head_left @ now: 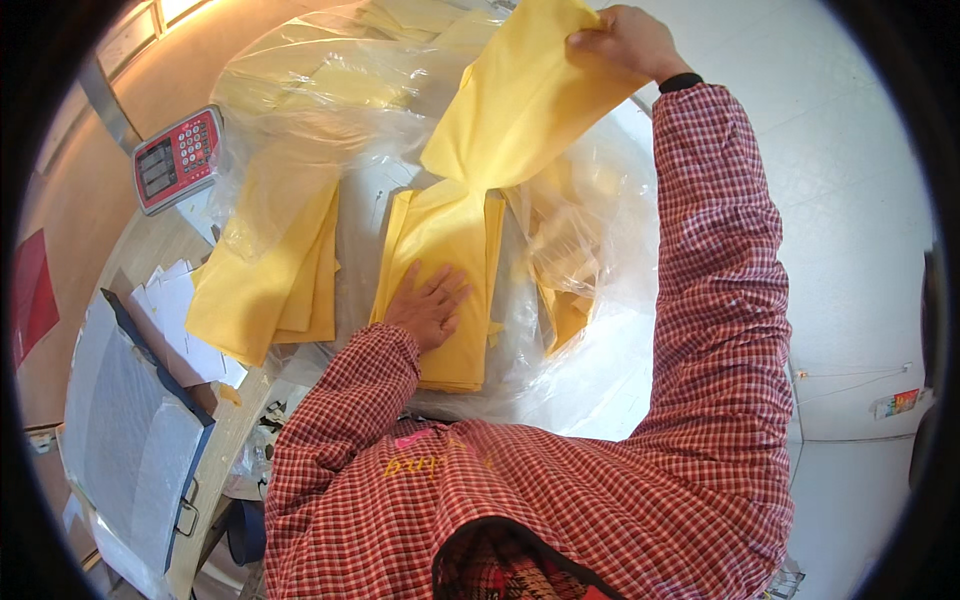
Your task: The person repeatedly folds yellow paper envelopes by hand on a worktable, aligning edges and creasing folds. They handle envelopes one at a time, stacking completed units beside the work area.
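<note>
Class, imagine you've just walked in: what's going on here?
A person's right hand grips the upper end of a yellow sheet, holding it raised. The left hand lies spread on a yellow stack directly in front of the body. The sheet narrows to a gathered waist above the stack. Another yellow pile lies to the left, partly under clear plastic, and a red keypad unit stands beyond it.
</note>
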`<state>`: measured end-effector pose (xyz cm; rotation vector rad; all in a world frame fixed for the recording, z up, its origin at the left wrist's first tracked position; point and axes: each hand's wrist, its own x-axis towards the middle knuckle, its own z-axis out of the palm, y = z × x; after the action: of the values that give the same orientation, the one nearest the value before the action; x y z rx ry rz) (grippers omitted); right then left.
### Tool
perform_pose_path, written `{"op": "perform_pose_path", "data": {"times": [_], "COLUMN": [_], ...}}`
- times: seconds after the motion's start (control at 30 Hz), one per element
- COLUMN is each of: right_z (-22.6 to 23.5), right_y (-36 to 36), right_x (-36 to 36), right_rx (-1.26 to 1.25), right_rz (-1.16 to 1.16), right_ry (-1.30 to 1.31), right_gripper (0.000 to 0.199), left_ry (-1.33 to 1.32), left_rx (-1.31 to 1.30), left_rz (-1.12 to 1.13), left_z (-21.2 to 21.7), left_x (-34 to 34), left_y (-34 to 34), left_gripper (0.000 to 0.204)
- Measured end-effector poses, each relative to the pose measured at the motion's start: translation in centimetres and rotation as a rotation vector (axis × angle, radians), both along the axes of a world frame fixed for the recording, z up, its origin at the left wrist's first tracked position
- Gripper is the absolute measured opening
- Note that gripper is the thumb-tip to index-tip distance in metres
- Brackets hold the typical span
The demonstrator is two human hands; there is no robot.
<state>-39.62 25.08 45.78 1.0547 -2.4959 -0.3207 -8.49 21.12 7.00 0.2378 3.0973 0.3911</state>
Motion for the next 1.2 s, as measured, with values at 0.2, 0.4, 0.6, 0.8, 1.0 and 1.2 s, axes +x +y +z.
{"op": "perform_pose_path", "data": {"times": [0.2, 0.4, 0.6, 0.8, 1.0, 1.2], "right_z": [7.4, -13.2, -21.7, -31.7, -33.9, -33.4], "right_y": [-2.3, -10.4, -1.8, 17.5, 20.1, 19.9], "right_x": [1.4, 14.9, 22.4, 23.8, 27.7, 27.3], "right_rx": [-0.35, -0.253, 0.066, 0.184, -0.42, -0.629], "right_rz": [0.575, 1.315, 0.705, 0.102, -0.394, -0.642], "right_ry": [0.281, -0.269, -0.889, -1.019, -1.584, -1.808], "right_gripper": [0.027, 0.027, 0.048, 0.048, 0.038, 0.032], "left_ry": [-0.029, -0.026, 0.171, 0.136, 0.137, 0.13], "left_rx": [0.037, 0.007, 0.228, 0.212, 0.141, 0.134], "left_rz": [-0.001, -0.014, 0.002, -0.013, 0.021, 0.031], "left_z": [0.4, 0.4, -0.1, 0.7, 0.8, 1.0], "left_x": [-0.1, 3.2, 7.9, 7.6, 7.6, 7.7], "left_y": [0.0, 0.3, 1.0, 1.6, 2.0, 2.2], "left_gripper": [0.057, 0.077, 0.099, 0.098, 0.097, 0.096]}}
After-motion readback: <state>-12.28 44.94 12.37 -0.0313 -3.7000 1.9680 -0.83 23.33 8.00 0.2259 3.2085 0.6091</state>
